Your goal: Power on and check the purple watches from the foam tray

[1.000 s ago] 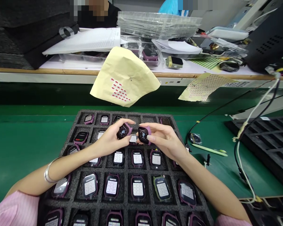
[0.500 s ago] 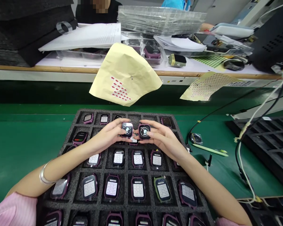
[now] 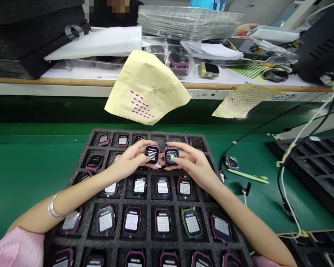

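Observation:
My left hand (image 3: 129, 163) grips a purple-cased smartwatch body (image 3: 152, 154) with its lit screen facing up. My right hand (image 3: 193, 165) holds a second purple smartwatch body (image 3: 171, 155) right beside it, a finger resting on its screen. Both hands hover over the far rows of a black foam tray (image 3: 147, 222). The tray's cells hold several more watch bodies, most with white lit screens, such as one in the near row (image 3: 163, 222).
A yellow sticker sheet with red marks (image 3: 147, 89) hangs over the shelf edge ahead; another sheet (image 3: 243, 102) lies right. Cables (image 3: 292, 155) and a green pen (image 3: 247, 177) lie on the green mat. Another black tray (image 3: 320, 167) sits right. A person sits beyond the cluttered shelf.
Both watches have turned from tilted toward each other to screens facing up, and my hands have lowered slightly toward the tray. The left watch's screen now shows text.

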A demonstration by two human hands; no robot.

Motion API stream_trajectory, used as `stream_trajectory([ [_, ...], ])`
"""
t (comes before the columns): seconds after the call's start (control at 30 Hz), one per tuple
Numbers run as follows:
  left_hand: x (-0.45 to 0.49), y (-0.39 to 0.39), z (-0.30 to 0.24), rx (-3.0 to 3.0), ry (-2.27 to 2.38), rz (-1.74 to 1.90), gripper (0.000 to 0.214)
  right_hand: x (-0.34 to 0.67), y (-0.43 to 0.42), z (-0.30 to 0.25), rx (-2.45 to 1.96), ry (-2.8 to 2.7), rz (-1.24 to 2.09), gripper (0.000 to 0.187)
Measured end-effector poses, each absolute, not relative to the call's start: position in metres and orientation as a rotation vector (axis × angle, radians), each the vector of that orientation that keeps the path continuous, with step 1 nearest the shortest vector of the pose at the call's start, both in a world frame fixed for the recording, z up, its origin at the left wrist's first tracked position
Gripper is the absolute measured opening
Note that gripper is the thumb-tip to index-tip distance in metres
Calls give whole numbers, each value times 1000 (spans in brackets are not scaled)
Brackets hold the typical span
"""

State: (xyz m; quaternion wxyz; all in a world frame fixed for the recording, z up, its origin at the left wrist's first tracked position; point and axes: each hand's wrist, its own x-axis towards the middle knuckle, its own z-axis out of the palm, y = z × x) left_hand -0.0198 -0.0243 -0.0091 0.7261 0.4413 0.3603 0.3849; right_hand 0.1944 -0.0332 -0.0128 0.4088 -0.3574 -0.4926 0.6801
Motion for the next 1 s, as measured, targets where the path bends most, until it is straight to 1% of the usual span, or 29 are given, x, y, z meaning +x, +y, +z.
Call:
stream_trajectory([
  [0.37,-21,-24,-14,1061,737,846,36,193,-32,-14,-963,-1289,1639,37],
  [0.57,-20,-21,-17,1099,758,853,29,193,-33,-17,-923,-1278,1649,35],
  [0.73,-20,-20,-17,1080,763,864,30,194,-33,-14,-917,-1349,1649,33],
  [0.8,-20,-20,-16,1055,761,873,29,195,-34,-11,-918,-1428,1630,40],
  [0.9,-20,-20,-15,1027,746,889,27,199,-30,-10,-931,-1533,1624,62],
  [0.93,-20,-21,-15,1023,740,890,27,202,-27,-12,-954,-1570,1603,66],
  [1.0,-20,-21,-14,1022,739,885,27,210,-15,-17,-1067,-1689,1436,65],
])
